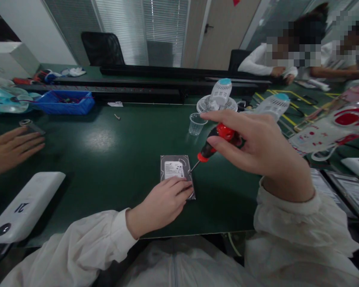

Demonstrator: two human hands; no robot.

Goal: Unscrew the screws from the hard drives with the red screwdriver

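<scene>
A hard drive [174, 166] with a white label lies flat on the green table, just in front of me. My left hand [164, 201] is laid across its near part, fingers bent over toward the right edge; its thumb is hidden. Above and to the right, my right hand [251, 145] holds a red and black screwdriver [208, 150] between thumb and fingers, index finger stretched out past the handle. The shaft slants down to the left, its tip at the drive's right edge. Whether it sits in a screw is too small to tell.
Another person's hand [14, 147] reaches in at the left, near a white power bank [26, 207]. Beyond the drive stand a clear plastic cup [196, 124] and a blue tray [65, 103]. A small screw-like piece [117, 116] lies farther back. More drives [347, 191] are at right.
</scene>
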